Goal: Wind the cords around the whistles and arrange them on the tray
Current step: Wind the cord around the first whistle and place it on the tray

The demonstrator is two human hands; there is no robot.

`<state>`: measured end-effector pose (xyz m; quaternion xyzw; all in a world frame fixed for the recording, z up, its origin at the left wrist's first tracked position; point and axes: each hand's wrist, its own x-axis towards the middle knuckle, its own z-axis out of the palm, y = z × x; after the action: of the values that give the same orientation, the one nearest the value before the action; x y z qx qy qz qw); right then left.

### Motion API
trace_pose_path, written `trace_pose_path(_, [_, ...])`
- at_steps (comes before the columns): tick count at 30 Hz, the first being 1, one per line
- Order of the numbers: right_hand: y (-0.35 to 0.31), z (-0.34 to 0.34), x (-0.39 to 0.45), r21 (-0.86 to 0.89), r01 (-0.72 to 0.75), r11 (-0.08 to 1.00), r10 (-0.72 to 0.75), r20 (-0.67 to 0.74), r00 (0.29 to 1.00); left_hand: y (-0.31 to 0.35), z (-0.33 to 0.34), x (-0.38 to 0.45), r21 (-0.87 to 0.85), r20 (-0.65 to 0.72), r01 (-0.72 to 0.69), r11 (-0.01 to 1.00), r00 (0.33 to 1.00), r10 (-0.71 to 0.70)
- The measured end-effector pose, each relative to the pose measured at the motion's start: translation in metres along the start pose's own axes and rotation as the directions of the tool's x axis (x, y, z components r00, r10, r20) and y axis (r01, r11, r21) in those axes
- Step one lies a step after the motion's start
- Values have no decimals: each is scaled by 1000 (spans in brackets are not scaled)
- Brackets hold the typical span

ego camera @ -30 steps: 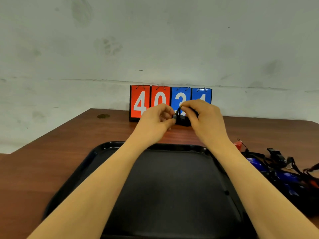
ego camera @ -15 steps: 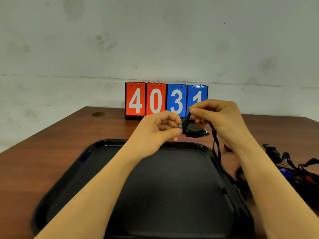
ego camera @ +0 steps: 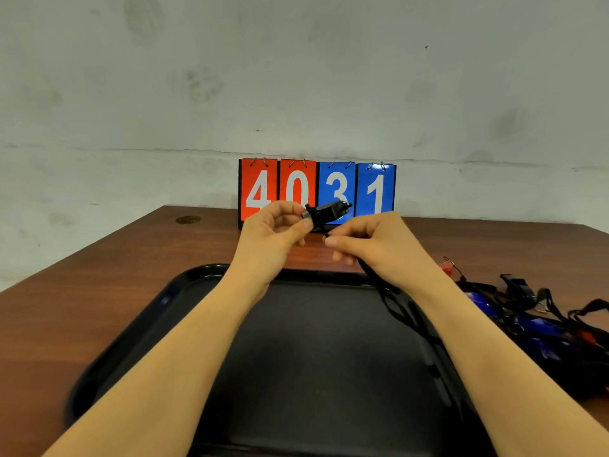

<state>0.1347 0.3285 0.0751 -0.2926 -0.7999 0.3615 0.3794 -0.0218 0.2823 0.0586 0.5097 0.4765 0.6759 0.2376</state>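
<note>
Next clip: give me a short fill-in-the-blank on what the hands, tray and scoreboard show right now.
1. The left hand pinches a ____ whistle.
2. The right hand holds the whistle's ____, which trails over the tray.
3. The scoreboard reads ____.
4. The pile of other whistles lies to the ____ of the tray.

Missing words: black; cord; 4031; right

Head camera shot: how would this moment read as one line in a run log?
step: winding cord | left hand: pinches black whistle | right hand: holds cord | tray: no whistle seen on it
</note>
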Motion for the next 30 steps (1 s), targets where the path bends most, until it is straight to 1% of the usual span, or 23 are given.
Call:
trace_pose_path(2, [-3, 1, -1, 3, -21, 1000, 21, 67, 998, -3, -2, 2, 44, -54, 6, 999, 999, -3])
trace_pose_path(5, [-7, 0, -3, 8, 11, 1000, -12, 139, 990, -5, -4, 5, 143, -82, -16, 990, 996, 28])
trace_pose_path(8, [-10, -1, -4, 15, 86, 996, -88, 139, 986, -7, -4, 7, 248, -74, -58, 967, 994, 79])
trace_pose_path(9, [-9, 0, -3, -30, 131, 991, -127, 111, 986, -7, -4, 8, 289, -71, -69, 955, 993, 94])
trace_pose_path(10, [-7, 1, -2, -118, 190, 975, -183, 66, 981, -9, -4, 8, 327, -68, -79, 942, 992, 106])
trace_pose_path(11, [-5, 3, -1, -248, 262, 933, -267, 14, 964, -10, -4, 9, 362, -60, -87, 928, 991, 116])
trace_pose_path(13, [1, 6, 2, -525, 380, 762, -467, -38, 883, -13, -5, 9, 424, -26, -99, 900, 992, 121])
trace_pose_path(14, [5, 8, 3, -610, 395, 686, -528, -44, 848, -14, -4, 9, 443, 4, -102, 891, 994, 112])
trace_pose_path(15, [7, 8, 3, -652, 388, 651, -553, -58, 831, -15, -4, 8, 458, 41, -106, 883, 994, 98])
trace_pose_path(16, [8, 9, 3, -665, 371, 648, -557, -82, 826, -15, -4, 7, 472, 84, -115, 874, 993, 86])
trace_pose_path(20, [10, 8, 4, -645, 306, 700, -515, -158, 843, -13, -2, 3, 486, 227, -178, 856, 971, 73])
trace_pose_path(23, [11, 7, 4, -613, 273, 742, -473, -188, 861, -13, -3, 4, 484, 261, -197, 853, 962, 74])
trace_pose_path(27, [12, 7, 4, -526, 239, 816, -414, -244, 877, -11, -3, 4, 494, 279, -208, 844, 958, 73])
trace_pose_path(30, [13, 6, 6, -412, 179, 893, -312, -283, 907, -8, -3, 1, 510, 316, -227, 830, 946, 64])
